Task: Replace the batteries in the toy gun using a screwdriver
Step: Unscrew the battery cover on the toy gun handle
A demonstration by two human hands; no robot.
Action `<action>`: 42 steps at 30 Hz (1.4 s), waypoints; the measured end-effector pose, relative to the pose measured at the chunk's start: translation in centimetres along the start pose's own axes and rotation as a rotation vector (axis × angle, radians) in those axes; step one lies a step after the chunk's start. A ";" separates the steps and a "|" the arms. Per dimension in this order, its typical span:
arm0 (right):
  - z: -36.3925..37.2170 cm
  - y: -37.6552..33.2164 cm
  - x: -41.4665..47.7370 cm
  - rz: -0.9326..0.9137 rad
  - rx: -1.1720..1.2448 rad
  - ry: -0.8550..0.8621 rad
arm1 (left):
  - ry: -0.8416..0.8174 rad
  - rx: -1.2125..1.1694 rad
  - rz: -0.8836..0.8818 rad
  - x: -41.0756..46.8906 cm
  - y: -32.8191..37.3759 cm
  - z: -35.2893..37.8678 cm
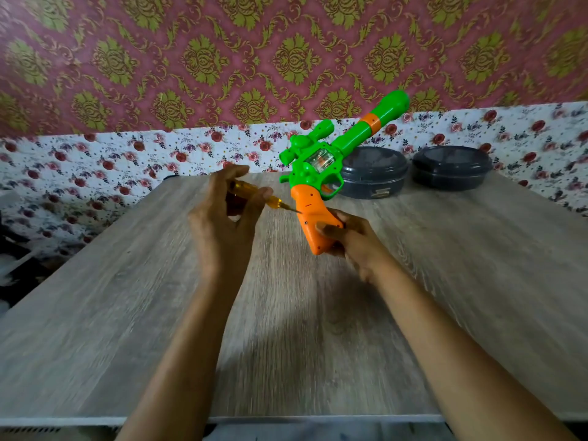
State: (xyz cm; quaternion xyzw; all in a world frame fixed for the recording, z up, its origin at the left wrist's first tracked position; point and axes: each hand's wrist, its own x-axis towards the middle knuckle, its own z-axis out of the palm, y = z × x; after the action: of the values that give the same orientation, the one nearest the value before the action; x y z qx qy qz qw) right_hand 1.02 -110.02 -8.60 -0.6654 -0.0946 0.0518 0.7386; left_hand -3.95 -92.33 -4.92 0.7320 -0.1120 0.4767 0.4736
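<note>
Observed at the tabletop [127, 313]: both of the person's hands are raised above the wood-grain surface and each is occupied.

The right hand [356, 241] grasps the toy gun [318, 167] by the lower end of its orange grip [313, 218], fingers curled round the butt. The gun is held off the tabletop and tilted, with its green barrel [378, 117] rising up and away from that hand, towards the wall.

The left hand [222, 218] stands just beside the gun, on the side away from the right hand. It pinches a screwdriver [254, 194] with an amber see-through handle between thumb and fingers. The shaft slants down from this hand towards the right hand, and its tip meets the side of the orange grip just above the right hand's fingers (whether it sits in a screw head cannot be told at this sharpness). A small dark hole shows on the grip a little below the tip.

Beyond the right hand, behind the gun, two dark grey round lidded containers stand side by side at the far edge of the tabletop: the nearer one [375, 176] partly hidden by the gun, the other one [451, 168] further out from the hand.
</note>
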 end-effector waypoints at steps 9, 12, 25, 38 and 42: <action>-0.4 1.2 0.0 -0.015 -0.007 -0.052 | -0.114 0.120 0.132 -0.3 0.4 0.3; -0.4 1.3 0.2 0.003 0.016 -0.032 | -0.123 0.135 0.149 -0.3 0.4 0.3; -0.2 1.1 -0.1 -0.017 -0.036 -0.039 | -0.142 0.125 0.172 -0.3 0.6 0.4; -0.3 0.7 -0.4 0.005 -0.055 -0.049 | -0.152 0.127 0.177 -0.4 0.7 0.3; -0.2 0.6 -0.5 0.012 -0.050 -0.035 | -0.146 0.130 0.183 -0.4 0.8 0.3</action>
State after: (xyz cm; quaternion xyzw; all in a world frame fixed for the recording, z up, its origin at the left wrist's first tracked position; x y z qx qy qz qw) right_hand 0.65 -110.22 -9.27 -0.6831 -0.1050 0.0656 0.7197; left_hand -4.49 -93.06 -4.78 0.7808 -0.1812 0.4694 0.3703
